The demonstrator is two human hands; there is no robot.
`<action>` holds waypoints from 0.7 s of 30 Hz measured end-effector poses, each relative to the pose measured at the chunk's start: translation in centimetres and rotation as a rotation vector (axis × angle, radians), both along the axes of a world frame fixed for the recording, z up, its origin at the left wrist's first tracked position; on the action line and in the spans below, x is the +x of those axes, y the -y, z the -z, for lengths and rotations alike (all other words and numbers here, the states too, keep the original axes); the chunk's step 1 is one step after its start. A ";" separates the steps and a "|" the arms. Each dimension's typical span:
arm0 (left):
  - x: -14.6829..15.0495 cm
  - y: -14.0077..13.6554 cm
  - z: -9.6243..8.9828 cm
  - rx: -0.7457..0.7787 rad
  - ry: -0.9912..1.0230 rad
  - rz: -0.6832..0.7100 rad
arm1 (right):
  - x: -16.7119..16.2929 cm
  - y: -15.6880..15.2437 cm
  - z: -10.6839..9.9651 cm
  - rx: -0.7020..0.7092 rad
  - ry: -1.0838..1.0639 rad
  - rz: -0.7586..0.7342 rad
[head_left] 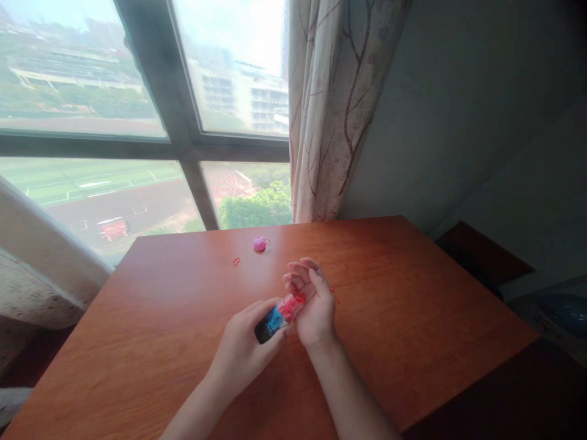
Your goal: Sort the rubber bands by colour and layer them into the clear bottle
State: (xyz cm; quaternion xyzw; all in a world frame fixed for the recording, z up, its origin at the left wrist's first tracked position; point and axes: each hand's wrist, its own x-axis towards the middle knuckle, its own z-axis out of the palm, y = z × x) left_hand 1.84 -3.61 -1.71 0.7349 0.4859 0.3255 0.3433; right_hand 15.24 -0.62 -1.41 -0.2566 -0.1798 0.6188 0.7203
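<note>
My left hand (243, 336) is closed around a small clear container (279, 316) packed with elastic bands in black, blue and red layers. The container is tilted, its red end toward my right hand (316, 302). That hand is palm up and cupped, its fingers loosely curled and apart, right beside the container's end. Red bands lie at the edge of the palm; whether any rest in it is hard to make out. Behind my right hand a few red bands (337, 298) show on the table. Farther back lie a single red band (236, 261) and a pink rounded lid-like piece (260, 244).
The brown wooden table (174, 330) reaches back to a large window (186, 150). A patterned curtain (321, 122) hangs behind its far edge, and another curtain (41, 281) is at left. A dark wooden surface (486, 250) stands beyond the right edge.
</note>
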 end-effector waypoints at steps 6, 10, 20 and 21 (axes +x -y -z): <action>0.1 0.0 -0.3 0.026 0.037 -0.012 | -0.8 0.5 -0.5 0.066 0.186 0.016; 0.2 0.1 -0.4 0.042 0.056 -0.030 | -0.9 0.6 -0.7 0.085 0.224 0.052; 0.1 0.2 0.0 0.084 0.108 -0.046 | -0.6 0.5 -1.0 0.123 0.131 -0.034; 0.0 0.2 0.0 0.094 0.103 -0.044 | -0.6 0.4 -0.9 0.127 0.121 -0.059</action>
